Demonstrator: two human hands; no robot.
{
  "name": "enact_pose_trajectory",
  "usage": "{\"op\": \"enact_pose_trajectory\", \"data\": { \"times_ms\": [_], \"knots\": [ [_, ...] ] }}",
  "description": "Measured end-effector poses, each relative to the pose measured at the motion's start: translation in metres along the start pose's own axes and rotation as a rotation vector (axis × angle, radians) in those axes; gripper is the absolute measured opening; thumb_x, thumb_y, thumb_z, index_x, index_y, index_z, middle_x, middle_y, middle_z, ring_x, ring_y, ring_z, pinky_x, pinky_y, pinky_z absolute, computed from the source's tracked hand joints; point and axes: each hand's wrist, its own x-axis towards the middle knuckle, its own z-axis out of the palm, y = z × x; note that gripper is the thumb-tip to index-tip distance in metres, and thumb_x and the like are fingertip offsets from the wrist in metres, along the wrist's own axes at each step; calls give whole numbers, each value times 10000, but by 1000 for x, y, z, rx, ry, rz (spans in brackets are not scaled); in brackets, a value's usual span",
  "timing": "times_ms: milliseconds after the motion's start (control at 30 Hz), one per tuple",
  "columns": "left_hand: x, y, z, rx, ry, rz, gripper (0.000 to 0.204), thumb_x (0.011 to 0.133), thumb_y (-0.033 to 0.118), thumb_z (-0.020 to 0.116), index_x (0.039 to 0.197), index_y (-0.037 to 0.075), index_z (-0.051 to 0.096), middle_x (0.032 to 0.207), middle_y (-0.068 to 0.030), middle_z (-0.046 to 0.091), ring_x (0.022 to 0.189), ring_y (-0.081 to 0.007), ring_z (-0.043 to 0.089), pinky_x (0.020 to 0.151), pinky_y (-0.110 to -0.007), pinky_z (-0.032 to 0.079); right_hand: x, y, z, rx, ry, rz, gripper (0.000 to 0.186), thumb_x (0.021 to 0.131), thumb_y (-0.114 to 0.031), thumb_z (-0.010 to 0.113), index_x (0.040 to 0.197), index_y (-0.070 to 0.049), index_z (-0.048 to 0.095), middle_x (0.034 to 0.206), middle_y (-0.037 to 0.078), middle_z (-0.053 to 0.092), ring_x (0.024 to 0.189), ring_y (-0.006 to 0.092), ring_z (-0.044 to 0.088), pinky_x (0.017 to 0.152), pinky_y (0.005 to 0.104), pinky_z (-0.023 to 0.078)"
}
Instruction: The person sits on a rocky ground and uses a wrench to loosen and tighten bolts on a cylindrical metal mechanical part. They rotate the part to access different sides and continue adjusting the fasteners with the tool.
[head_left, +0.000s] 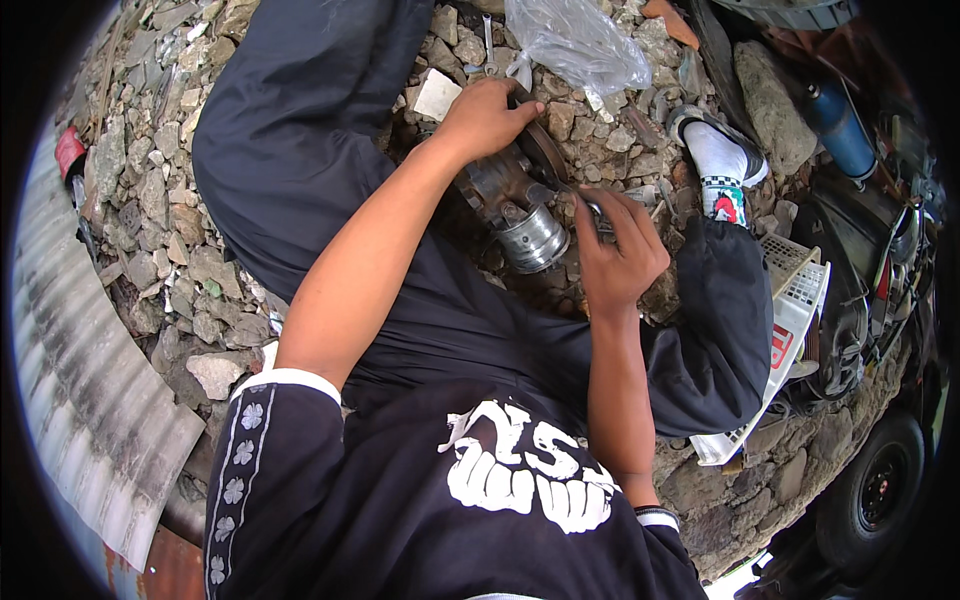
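A greasy metal machine part lies on the stones between my legs. At its near end is a shiny silver cylinder, shaped like a piston. My left hand grips the far end, its fingers curled over a dark curved metal edge. To the right of the cylinder, my right hand is closed in a pinch. A bit of shiny metal shows between its thumb and fingers, but the rest is hidden. Beyond my left hand lies a combination wrench.
A clear plastic bag and a white block lie on the rubble. At right are a white plastic crate, a blue cylinder, a big rock and a wheel. Corrugated sheet lies at left.
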Motion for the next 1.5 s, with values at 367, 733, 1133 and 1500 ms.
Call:
{"op": "enact_pose_trajectory", "data": {
  "times_ms": [367,733,1133,1500],
  "knots": [
    [-2,-2,1,23,27,24,586,906,460,706,1133,-80,718,1140,-314,698,1136,-457,648,1011,-483,499,11,1,20,27,-75,-33,214,772,-10,845,965,-92,802,862,63,731,760,214,732,678,316,570],
    [2,-3,1,-6,-25,5,579,924,453,701,1136,-85,713,1146,-308,699,1117,-457,661,993,-487,510,3,-5,23,16,-88,6,157,790,-52,855,920,-82,771,848,63,713,728,251,703,650,342,540],
    [1,-1,1,17,4,3,553,913,437,712,1098,-85,724,1098,-309,712,1087,-457,672,975,-484,516,-57,37,-3,-191,-274,401,150,790,-34,816,905,-5,725,844,172,679,780,407,653,716,452,498],
    [-1,1,1,30,3,17,569,917,443,707,1113,-91,719,1112,-320,701,1125,-463,651,1002,-485,502,-47,1,-33,-96,-128,260,146,789,0,814,916,-41,756,875,111,720,800,295,710,722,372,548]
  ]
}}
